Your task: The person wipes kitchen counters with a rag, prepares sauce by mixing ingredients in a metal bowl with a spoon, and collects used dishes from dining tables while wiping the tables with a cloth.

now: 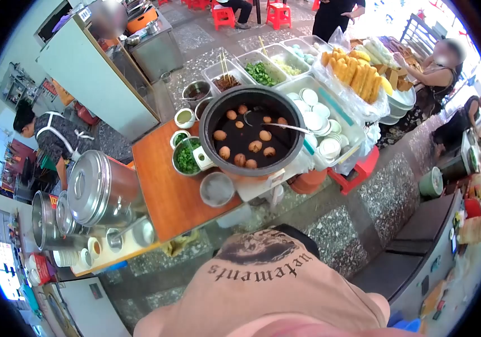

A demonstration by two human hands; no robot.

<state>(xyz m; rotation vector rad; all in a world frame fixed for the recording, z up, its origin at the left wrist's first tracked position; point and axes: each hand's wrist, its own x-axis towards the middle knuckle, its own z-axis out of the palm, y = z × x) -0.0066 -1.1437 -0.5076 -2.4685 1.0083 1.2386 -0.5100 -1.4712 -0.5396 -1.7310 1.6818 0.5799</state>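
Neither of my hands shows in the head view; only my shoulders and brown shirt are visible at the bottom. In front of me stands a large dark pot [212,121] of dark liquid with several brown eggs [255,146] in it. A ladle [291,128] leans on the pot's right rim. Left of the pot, a metal bowl holds chopped greens [186,157], with a white-handled utensil [201,158] at its edge. Just below sits a round bowl [217,189] with cloudy contents. To the right, a clear tub holds small white dishes [314,121].
Large lidded steel pots [90,188] stand left of the orange tabletop [162,185]. Fried dough sticks [352,76] lie beyond the tub. A red stool [358,171] is below it. One person [60,135] bends at left; others are at the right and back.
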